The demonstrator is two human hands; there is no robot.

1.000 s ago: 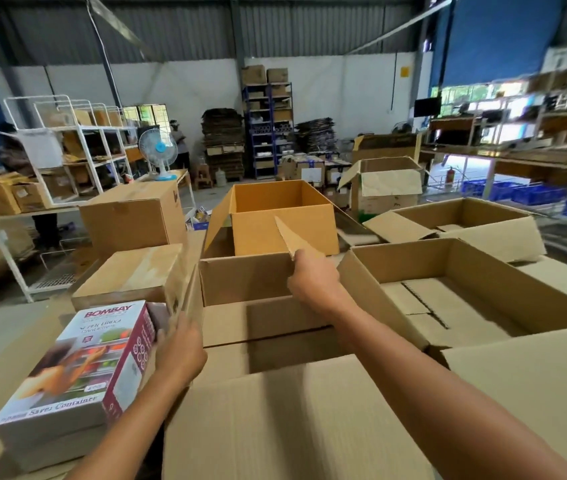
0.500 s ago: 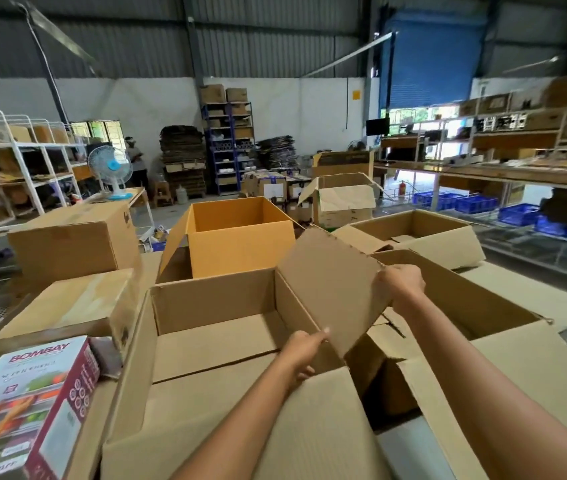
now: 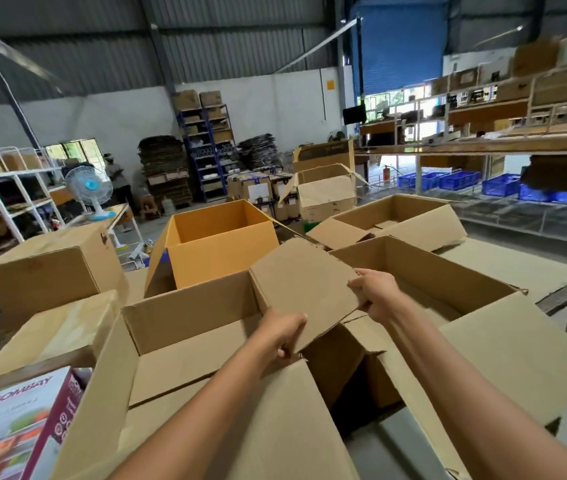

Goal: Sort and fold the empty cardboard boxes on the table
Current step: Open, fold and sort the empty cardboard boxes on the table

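Since half a second ago, my right hand has shifted down the flap to its side edge and pinches it there. My left hand pinches its near corner. The open box sits on the desk, just beside the adjoining box. Uneven pull may tear the crease or snag that neighbour.

A white pedestal fan with a pale blue hub stands far left beside white wire shelving. A blue metal storage rack lines the back wall. Blue plastic crates sit under long wooden shelves at right.
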